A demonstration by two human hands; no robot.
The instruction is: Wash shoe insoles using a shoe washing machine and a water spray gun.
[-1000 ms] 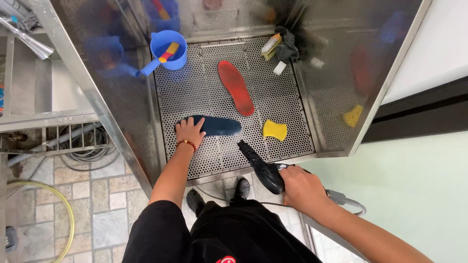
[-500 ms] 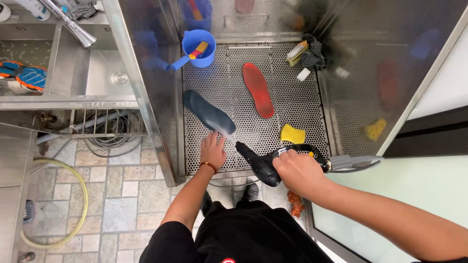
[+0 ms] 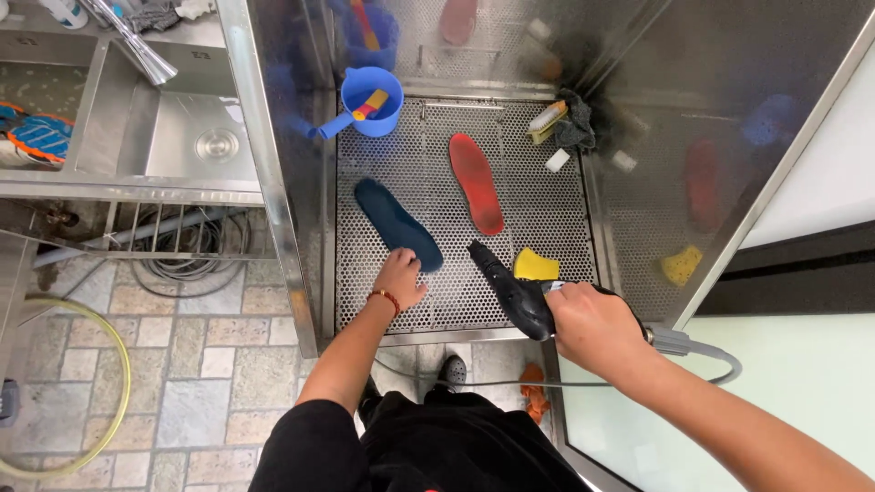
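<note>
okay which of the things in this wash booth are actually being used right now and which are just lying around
In use:
left hand on the dark blue insole
right hand gripping the black spray gun with its grey hose

Lying about:
red insole
yellow sponge
blue jug
scrub brush
sink

The left hand (image 3: pixel 401 278), which a second ago lay flat on the heel end of the dark blue insole (image 3: pixel 397 224), has drawn back toward the person and now touches only the insole's near tip. The insole has turned from lying crosswise to slanting away up the perforated floor (image 3: pixel 428 301). The right hand (image 3: pixel 592 328) has brought the black spray gun (image 3: pixel 510 287) forward, its nozzle now just beside the yellow sponge (image 3: pixel 536 265).
</note>
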